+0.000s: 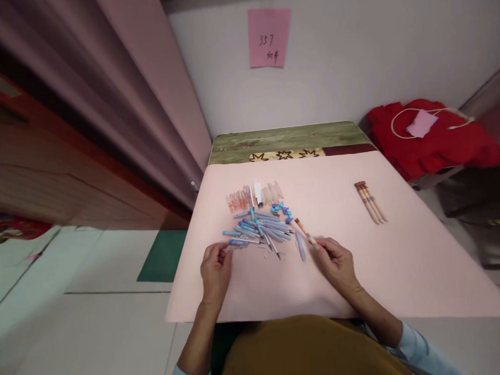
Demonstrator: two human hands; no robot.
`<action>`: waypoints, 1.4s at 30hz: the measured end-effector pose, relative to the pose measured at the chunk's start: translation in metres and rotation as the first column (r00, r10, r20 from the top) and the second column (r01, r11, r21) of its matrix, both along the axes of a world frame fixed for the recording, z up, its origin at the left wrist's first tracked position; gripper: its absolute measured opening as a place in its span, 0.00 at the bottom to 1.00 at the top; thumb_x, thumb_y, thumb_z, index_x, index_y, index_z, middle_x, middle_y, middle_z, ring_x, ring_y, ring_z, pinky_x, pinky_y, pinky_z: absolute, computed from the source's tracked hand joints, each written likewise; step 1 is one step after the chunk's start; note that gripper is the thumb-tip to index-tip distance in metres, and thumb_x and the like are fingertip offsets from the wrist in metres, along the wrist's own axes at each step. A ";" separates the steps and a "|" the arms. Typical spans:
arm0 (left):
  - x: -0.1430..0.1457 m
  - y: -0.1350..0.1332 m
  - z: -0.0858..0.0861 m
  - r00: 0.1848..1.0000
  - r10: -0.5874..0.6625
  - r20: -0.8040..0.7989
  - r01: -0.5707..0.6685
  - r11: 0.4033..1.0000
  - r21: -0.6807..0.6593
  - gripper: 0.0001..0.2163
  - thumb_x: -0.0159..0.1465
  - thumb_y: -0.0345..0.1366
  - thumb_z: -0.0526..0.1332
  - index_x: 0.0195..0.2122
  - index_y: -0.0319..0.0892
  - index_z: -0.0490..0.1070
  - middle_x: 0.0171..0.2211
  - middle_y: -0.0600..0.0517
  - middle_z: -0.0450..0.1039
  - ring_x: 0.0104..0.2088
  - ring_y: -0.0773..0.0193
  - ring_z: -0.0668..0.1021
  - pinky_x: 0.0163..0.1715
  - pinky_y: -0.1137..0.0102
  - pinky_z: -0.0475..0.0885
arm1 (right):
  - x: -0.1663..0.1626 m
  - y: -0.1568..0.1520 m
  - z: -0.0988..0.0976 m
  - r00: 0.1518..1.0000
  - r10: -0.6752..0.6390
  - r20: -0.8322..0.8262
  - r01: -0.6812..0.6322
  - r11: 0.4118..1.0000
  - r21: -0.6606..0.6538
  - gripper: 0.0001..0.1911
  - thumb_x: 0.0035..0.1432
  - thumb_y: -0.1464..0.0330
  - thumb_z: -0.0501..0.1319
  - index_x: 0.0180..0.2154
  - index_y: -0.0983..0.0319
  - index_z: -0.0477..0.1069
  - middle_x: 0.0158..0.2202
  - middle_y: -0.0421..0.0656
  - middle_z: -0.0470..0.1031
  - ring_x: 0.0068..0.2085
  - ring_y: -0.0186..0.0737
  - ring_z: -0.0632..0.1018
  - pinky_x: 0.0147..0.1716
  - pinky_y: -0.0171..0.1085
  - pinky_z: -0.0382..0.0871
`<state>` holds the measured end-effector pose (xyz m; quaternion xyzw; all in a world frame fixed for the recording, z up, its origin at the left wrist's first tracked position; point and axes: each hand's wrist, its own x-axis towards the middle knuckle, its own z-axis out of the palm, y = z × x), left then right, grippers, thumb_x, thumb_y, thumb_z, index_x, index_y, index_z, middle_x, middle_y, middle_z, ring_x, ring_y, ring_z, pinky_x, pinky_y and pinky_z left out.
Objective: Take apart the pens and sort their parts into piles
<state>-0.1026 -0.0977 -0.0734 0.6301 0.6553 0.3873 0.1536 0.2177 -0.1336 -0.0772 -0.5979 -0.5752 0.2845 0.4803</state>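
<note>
In my right hand (338, 264) a beige pen with a brown end (305, 231) is held between thumb and fingertips, its brown end pointing up and left. My left hand (216, 266) is closed in a pinch at the left edge of a heap of blue pen parts (272, 229); whatever sits in its fingertips is too small to tell. A lone blue pen barrel (300, 246) lies beside the held pen. Small blue caps (282, 210) are gathered just behind the heap.
Behind the heap stand rows of patterned pink tubes (239, 199), white refills (257, 192) and pale translucent pieces (272, 193). Several brown-capped pens (370, 202) lie side by side at the right. A pink sheet (403, 280) covers the table. Red cloth (439, 146) is piled beyond its right edge.
</note>
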 end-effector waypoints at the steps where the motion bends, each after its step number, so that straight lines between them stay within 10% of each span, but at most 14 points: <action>1: 0.000 0.000 -0.001 1.000 0.003 -0.018 -0.003 1.000 0.008 0.09 0.61 0.36 0.60 0.42 0.42 0.73 0.36 0.50 0.70 0.27 0.66 0.72 0.31 0.68 0.72 | 0.000 0.001 0.000 1.000 -0.007 0.001 0.007 1.000 -0.003 0.11 0.61 0.63 0.58 0.40 0.60 0.78 0.37 0.45 0.78 0.37 0.42 0.77 0.33 0.36 0.70; 42: 0.006 -0.010 0.001 0.978 -0.181 -0.099 0.186 0.982 0.044 0.06 0.65 0.32 0.55 0.36 0.44 0.72 0.43 0.46 0.70 0.47 0.58 0.74 0.47 0.63 0.71 | 0.002 -0.003 -0.004 0.998 -0.066 -0.009 0.065 0.997 -0.048 0.14 0.60 0.61 0.60 0.43 0.60 0.77 0.40 0.46 0.79 0.37 0.43 0.78 0.31 0.36 0.72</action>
